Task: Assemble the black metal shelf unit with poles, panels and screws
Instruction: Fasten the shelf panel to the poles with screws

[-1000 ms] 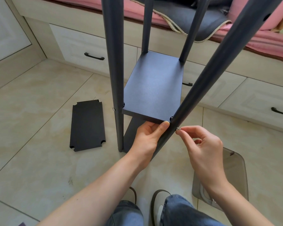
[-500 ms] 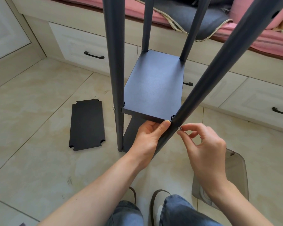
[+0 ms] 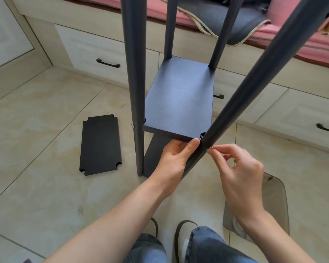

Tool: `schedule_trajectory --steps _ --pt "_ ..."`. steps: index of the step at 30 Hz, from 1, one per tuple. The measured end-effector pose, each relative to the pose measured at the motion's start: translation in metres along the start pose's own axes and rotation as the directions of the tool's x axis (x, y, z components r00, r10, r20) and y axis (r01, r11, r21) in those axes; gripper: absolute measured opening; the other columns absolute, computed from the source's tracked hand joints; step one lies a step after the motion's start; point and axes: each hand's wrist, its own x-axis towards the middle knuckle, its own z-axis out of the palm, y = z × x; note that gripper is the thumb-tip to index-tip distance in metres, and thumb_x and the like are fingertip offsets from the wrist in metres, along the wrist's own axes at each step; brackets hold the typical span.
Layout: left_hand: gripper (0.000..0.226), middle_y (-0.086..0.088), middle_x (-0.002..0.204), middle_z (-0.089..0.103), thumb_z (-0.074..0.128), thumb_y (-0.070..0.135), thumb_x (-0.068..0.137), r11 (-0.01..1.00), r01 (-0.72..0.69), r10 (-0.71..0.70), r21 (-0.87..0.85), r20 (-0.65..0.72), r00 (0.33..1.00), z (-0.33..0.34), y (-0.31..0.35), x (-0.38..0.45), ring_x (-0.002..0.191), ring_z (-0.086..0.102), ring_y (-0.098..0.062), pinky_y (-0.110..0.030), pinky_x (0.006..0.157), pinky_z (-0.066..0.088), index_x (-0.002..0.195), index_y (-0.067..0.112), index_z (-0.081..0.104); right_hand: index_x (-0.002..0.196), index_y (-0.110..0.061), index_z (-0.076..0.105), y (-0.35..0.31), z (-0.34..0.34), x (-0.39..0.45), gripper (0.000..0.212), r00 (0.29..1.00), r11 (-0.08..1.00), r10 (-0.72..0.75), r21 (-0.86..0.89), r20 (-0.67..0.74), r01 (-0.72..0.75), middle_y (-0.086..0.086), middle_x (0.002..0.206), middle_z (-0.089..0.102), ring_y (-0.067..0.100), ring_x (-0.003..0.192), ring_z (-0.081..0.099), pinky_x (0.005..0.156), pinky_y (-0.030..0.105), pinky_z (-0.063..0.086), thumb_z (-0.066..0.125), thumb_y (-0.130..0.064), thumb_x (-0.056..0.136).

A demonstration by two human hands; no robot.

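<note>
While I crouch over my shoes (image 3: 184, 242) and jeans (image 3: 203, 245), both forearms reach forward to the near right pole (image 3: 243, 99) of the shelf unit. My left hand (image 3: 174, 158) curls under the near edge of the mounted panel (image 3: 179, 103), thumb pressed up against the corner where panel meets pole. My right hand (image 3: 237, 171) pinches a small silver screw (image 3: 210, 147) between thumb and forefinger, its tip right at the pole's side, just below the panel corner; other fingers loosely curled. Whether the screw sits in a hole, cannot tell.

A smoky translucent container (image 3: 273, 202) lies on the tile beside my right forearm. The near left pole (image 3: 136, 88) stands upright on the floor, with a silver screw head (image 3: 132, 125) showing at panel height. A lower panel (image 3: 156, 154) shows beneath the mounted one. A loose panel (image 3: 100, 145) with notched corners lies flat on the tile to the left, well apart from the frame.

Farther back, two rear poles (image 3: 169, 29) rise from the panel's far corners. Beyond: cream drawers (image 3: 95, 52) with dark handles, and a pink cushion (image 3: 302, 46) on the bench.
</note>
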Motion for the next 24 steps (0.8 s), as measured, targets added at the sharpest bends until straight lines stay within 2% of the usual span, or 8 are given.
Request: schedule_trajectory --steps 6,10,18,24 --pt "0.032 0.008 0.105 0.076 0.06 0.046 0.091 0.999 -0.025 0.026 0.041 -0.019 0.999 -0.001 -0.0008 -0.0008 0.101 0.069 -0.004 -0.008 0.079 0.048 0.11 0.022 0.069 0.081 -0.017 0.072 -0.0007 -0.0036 0.0016 0.011 1.0 0.998 -0.024 -0.05 -0.014 0.023 -0.006 0.076 0.067 0.017 0.072 0.061 0.062 0.046 0.05 0.076 -0.027 0.084" --pt "0.028 0.012 0.102 0.076 0.06 0.047 0.088 0.998 -0.028 0.029 0.054 -0.021 0.999 -0.0005 -0.0005 -0.0017 0.099 0.07 -0.001 -0.006 0.077 0.048 0.105 0.027 0.07 0.082 -0.014 0.071 -0.0021 -0.0018 -0.0011 0.011 0.999 0.995 -0.051 -0.087 -0.018 0.049 -0.004 0.076 0.066 0.019 0.072 0.061 0.063 0.047 0.051 0.076 -0.023 0.085" --pt "0.019 0.011 0.102 0.076 0.061 0.048 0.088 0.998 -0.022 0.024 0.055 -0.028 0.999 -0.0018 -0.0004 -0.0023 0.099 0.07 -0.002 -0.006 0.076 0.048 0.096 0.037 0.075 0.088 -0.023 0.073 -0.0038 -0.0025 -0.0034 0.006 0.998 0.998 0.055 -0.027 -0.022 -0.056 -0.006 0.083 0.067 0.014 0.076 0.062 0.064 0.045 0.052 0.075 -0.028 0.085" --pt "0.031 0.008 0.106 0.076 0.06 0.047 0.09 0.997 -0.026 0.027 0.069 -0.015 1.0 -0.0002 -0.0002 -0.0005 0.102 0.069 -0.003 -0.006 0.077 0.048 0.108 0.024 0.071 0.09 -0.016 0.074 -0.0057 -0.0005 -0.0037 0.009 0.998 0.996 -0.028 -0.086 -0.061 0.023 -0.003 0.082 0.068 0.018 0.074 0.061 0.063 0.044 0.052 0.078 -0.019 0.083"
